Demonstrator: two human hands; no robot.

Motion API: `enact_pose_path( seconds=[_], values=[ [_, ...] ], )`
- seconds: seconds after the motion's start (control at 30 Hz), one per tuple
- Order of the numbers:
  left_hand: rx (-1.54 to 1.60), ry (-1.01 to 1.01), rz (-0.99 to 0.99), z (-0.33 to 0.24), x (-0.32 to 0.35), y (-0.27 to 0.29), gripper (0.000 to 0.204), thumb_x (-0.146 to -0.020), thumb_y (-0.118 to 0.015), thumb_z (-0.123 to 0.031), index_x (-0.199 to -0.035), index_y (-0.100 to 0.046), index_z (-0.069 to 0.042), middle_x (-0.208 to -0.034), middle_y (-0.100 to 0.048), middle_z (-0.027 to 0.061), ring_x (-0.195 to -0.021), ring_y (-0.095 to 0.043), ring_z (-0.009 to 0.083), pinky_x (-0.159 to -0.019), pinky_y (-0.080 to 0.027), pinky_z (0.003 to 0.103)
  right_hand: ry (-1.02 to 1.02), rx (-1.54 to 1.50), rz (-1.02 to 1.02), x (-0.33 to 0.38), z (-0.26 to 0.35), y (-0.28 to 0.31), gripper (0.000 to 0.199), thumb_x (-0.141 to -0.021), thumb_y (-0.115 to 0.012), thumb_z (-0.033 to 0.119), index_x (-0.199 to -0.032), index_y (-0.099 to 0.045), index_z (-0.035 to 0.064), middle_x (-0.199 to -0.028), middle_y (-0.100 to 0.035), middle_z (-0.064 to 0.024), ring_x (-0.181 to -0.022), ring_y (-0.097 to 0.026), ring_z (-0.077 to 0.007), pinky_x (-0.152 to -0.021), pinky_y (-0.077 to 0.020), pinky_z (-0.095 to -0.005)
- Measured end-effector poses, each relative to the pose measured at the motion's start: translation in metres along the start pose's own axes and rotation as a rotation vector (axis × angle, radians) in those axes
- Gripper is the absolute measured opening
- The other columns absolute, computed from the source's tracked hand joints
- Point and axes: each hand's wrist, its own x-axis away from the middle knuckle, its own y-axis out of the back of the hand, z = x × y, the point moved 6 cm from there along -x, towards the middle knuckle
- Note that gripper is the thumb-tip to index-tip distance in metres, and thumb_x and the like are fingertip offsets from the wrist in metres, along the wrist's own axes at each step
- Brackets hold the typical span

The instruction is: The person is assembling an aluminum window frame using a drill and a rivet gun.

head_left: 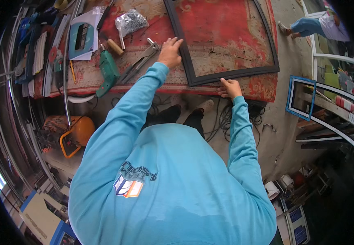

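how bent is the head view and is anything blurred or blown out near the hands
Head view: strong fisheye, so the dark frame bows and the corners go black. Even daylight, no hard shadows or glare on the red cloth. The left hand and right hand on the frame look sharp, as does the green drill; the edges of the picture are softer, and the far right is brighter.

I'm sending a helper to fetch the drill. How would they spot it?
Find the red patterned cloth covering the workbench, then its left end, beside the left hand. The drill lies there beside metal pliers, its nose pointing away from the person. It is the only green, pistol-shaped tool.
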Motion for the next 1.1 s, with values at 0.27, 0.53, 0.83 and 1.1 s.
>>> enact_pose_path(
  seconds=[0.27,0.53,0.83,1.1],
  values=[
    [-0.183,0.239,-0.425,0.089,0.080,0.097,0.055,-0.073,-0.070,-0.019,-0.125,-0.055,-0.008,-0.127,-0.054,0.0162,-0.121,-0.047,0.0351,-0.107,-0.032,0.044,0.236,0.078,0.050,0.022,-0.030,-0.072,0.026,-0.091,-0.061,0.020,-0.101,-0.062,-0.0033,-0.087,-0.070,-0.0155,-0.071,-0.068,-0.0233,-0.062,-0.0551,-0.0360],
    [-0.014,0.297,-0.262,0.131,0.113,0.071,0.060,-0.074,-0.071,-0.024,-0.129,-0.052,-0.010,-0.129,-0.052,0.0124,-0.124,-0.044,0.0331,-0.107,-0.032,0.045,0.905,0.965,-0.341,0.073,0.031,-0.136,0.054,-0.087,-0.062,0.021,-0.138,-0.047,0.0161,-0.103,-0.060,-0.0111,-0.090,-0.062,-0.0309,-0.076,-0.0525,-0.0431],
    [-0.055,0.316,-0.223,0.116,0.122,0.054,0.065,-0.075,-0.070,-0.027,-0.134,-0.047,-0.010,-0.138,-0.045,0.0141,-0.131,-0.037,0.0356,-0.111,-0.026,0.051,0.566,1.270,-0.133,0.058,0.032,-0.142,0.067,-0.087,-0.051,0.014,-0.150,-0.029,0.0217,-0.090,-0.068,-0.0138,-0.077,-0.066,-0.0330,-0.070,-0.0535,-0.0439],
    [-0.049,0.011,-0.061,-0.008,0.073,0.012,0.087,-0.076,-0.072,-0.045,-0.144,-0.036,-0.006,-0.151,-0.030,0.0173,-0.143,-0.022,0.0370,-0.115,-0.016,0.053,0.605,1.044,-0.343,0.065,0.053,-0.094,0.056,-0.083,-0.066,0.032,-0.134,-0.050,0.0188,-0.121,-0.052,-0.0178,-0.111,-0.055,-0.0351,-0.086,-0.0506,-0.0454]
  ],
)
